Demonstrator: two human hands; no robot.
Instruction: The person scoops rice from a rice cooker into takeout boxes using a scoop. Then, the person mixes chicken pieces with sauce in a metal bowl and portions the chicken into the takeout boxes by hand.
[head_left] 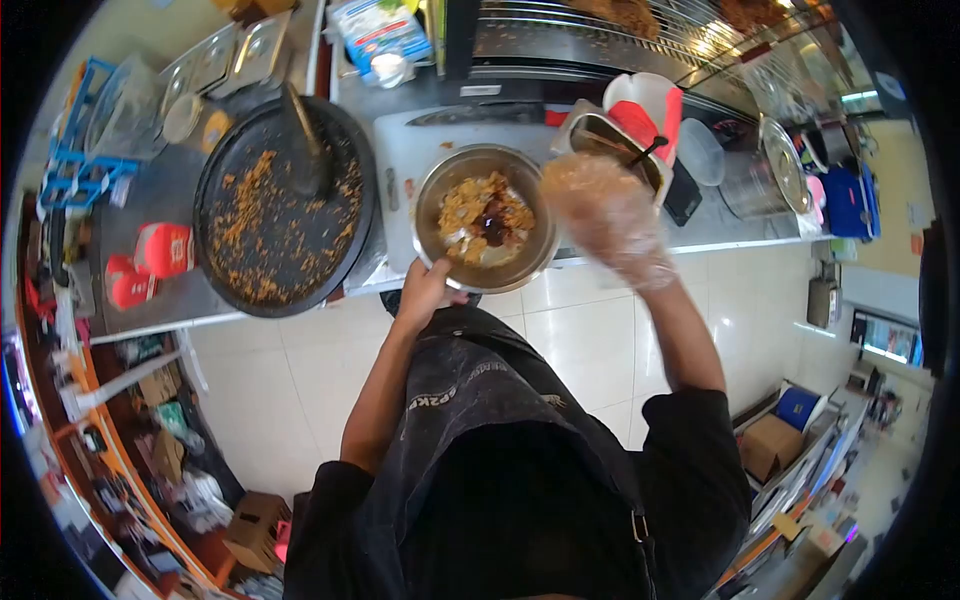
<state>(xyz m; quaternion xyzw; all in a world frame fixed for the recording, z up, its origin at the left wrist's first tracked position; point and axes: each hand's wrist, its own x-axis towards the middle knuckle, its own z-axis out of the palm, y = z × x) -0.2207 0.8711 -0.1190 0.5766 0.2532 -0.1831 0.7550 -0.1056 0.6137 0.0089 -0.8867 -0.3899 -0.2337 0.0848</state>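
Note:
My left hand [425, 292] grips the near rim of a steel mixing bowl [545, 240]. The bowl contains crumbly golden food [465, 205] with a pool of dark sauce [493, 222] in its middle. Its far part overlaps a white cutting board [395, 140], on which a knife [470, 116] lies behind the bowl. My right hand [605, 215], in a clear plastic glove, is raised just right of the bowl, in front of a rectangular metal container [655, 175]. Motion smears its fingers, and I cannot make out whether they hold anything.
Left of the board, a round black pan [235, 285] holds scattered brown crumbs and a wooden-handled tool [305, 130]. Two red containers [163, 249] stand at the counter's left edge. A black phone-like slab [684, 202] and a steel pot [745, 190] are to the right.

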